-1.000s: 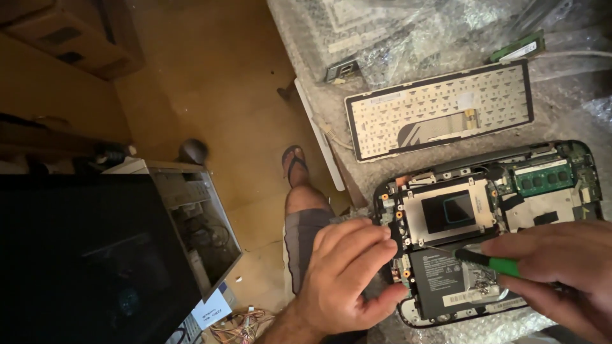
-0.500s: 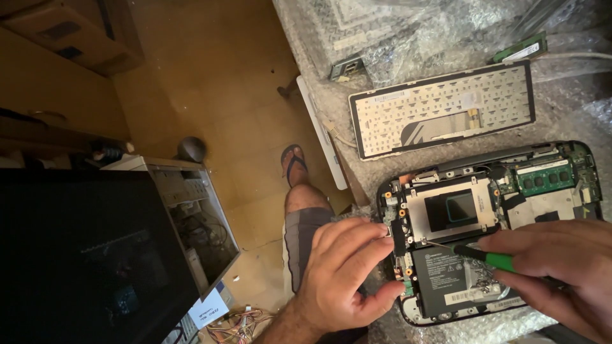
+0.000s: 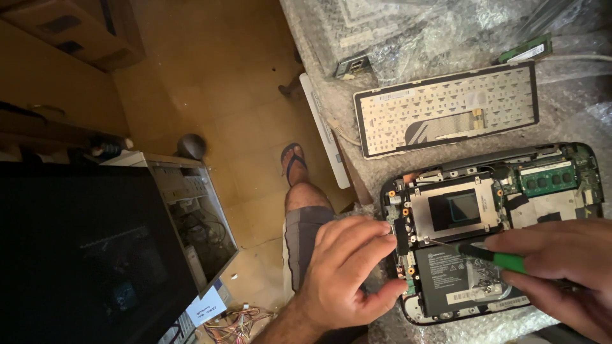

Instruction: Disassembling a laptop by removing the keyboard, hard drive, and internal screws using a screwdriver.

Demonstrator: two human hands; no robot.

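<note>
An opened small laptop base (image 3: 574, 204) lies on bubble wrap, its board, a metal-framed square part (image 3: 454, 210) and a black drive (image 3: 459, 277) exposed. My left hand (image 3: 341, 271) grips the base's left edge, fingers curled on the board. My right hand (image 3: 561, 267) holds a green-handled screwdriver (image 3: 497, 257), its thin tip resting near the lower edge of the metal-framed part. A green memory module (image 3: 546, 178) sits at the base's upper right.
A detached keyboard (image 3: 446, 109), underside up, lies above the laptop base. A white flat device (image 3: 324, 130) hangs at the table edge. An open desktop case (image 3: 191, 210) stands on the floor at left, loose cables (image 3: 239, 317) beside it. My knee and sandalled foot (image 3: 293, 162) show below.
The view has shifted slightly. My left hand stays on the base's edge and the screwdriver tip has stayed at nearly the same spot on the board.
</note>
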